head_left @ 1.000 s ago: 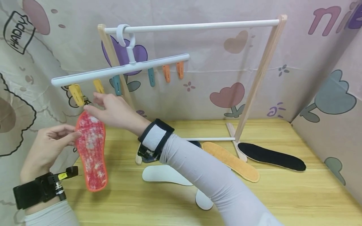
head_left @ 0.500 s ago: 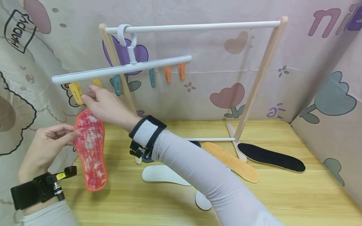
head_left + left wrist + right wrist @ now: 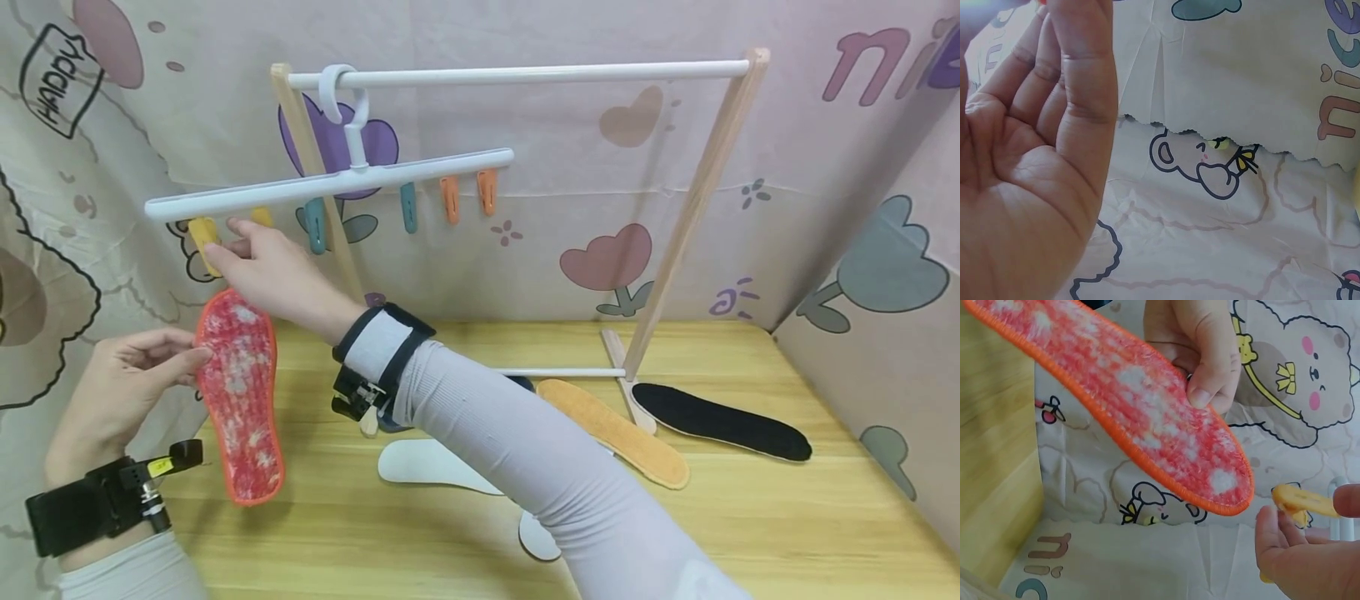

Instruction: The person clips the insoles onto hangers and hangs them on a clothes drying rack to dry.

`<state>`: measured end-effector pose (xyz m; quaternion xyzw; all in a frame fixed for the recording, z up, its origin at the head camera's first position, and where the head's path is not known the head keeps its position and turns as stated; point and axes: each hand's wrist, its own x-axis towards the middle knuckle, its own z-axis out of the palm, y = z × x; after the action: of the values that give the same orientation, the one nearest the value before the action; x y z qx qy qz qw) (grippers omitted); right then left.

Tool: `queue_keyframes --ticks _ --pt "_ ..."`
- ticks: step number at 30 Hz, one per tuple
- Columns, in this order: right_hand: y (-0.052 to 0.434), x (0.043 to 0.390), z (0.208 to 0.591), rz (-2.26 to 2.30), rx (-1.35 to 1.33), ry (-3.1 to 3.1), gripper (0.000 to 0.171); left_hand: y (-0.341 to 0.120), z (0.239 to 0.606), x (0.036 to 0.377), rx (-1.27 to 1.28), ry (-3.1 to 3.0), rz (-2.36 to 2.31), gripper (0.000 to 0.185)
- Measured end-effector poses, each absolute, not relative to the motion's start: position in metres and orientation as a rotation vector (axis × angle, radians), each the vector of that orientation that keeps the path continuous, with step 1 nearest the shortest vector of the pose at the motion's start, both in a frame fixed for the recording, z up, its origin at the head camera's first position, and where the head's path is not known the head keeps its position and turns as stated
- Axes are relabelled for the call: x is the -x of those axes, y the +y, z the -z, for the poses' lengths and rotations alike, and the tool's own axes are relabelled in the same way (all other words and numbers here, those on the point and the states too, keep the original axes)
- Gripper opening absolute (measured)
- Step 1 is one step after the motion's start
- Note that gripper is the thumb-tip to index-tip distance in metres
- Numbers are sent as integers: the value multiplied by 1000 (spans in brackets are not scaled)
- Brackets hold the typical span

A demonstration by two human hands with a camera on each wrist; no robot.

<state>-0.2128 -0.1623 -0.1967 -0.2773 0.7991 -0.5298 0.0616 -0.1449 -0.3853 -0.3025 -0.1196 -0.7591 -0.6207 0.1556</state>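
My left hand point(image 3: 123, 392) pinches the side edge of a red and white fuzzy insole point(image 3: 240, 400) with orange trim, thumb in front. The insole hangs upright over the table's left side; in the right wrist view its rounded end point(image 3: 1225, 481) points toward the clip. My right hand point(image 3: 288, 275) is raised to the leftmost yellow clip point(image 3: 202, 237) on a white hanger point(image 3: 255, 197). In the right wrist view its thumb point(image 3: 1349, 501) and fingers pinch this clip point(image 3: 1300, 500). The clip is just above the insole's top end, apart from it.
The hanger's hook point(image 3: 330, 92) loops over a rack's white bar point(image 3: 525, 77). Another yellow clip point(image 3: 262, 217), teal clips point(image 3: 315, 225) and orange clips point(image 3: 450, 200) line the hanger. On the wooden table point(image 3: 750, 517) lie an orange-tan insole point(image 3: 615, 433), a black insole point(image 3: 720, 423) and white insoles point(image 3: 431, 462).
My right hand has moved left and slightly up from beside the second yellow clip to the leftmost one and now pinches it. The left hand holds the insole almost still.
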Motion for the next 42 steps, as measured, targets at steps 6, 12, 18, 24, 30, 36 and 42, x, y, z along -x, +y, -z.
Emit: queue_keyframes --ticks 6,12,18,24,30,36,42 --pt "-169 211 195 1713 713 2302 55 -385 303 145 377 -2139 1808 26" --pt "-174 209 194 1810 664 2193 47 -386 303 143 401 -2114 1819 27" --pt "-176 210 197 1843 685 2188 40 -387 302 142 390 -2113 1840 26" --pt "-177 213 200 1850 696 2202 37 -389 302 141 394 -2166 1802 24" --pt "-180 213 199 1855 663 2201 34 -389 301 140 419 -2218 1741 24" --pt "-178 215 201 1846 702 2199 35 -388 300 139 424 -2224 1691 24" --pt "-176 216 202 1844 750 2182 27 -387 299 137 447 -2227 1696 24"
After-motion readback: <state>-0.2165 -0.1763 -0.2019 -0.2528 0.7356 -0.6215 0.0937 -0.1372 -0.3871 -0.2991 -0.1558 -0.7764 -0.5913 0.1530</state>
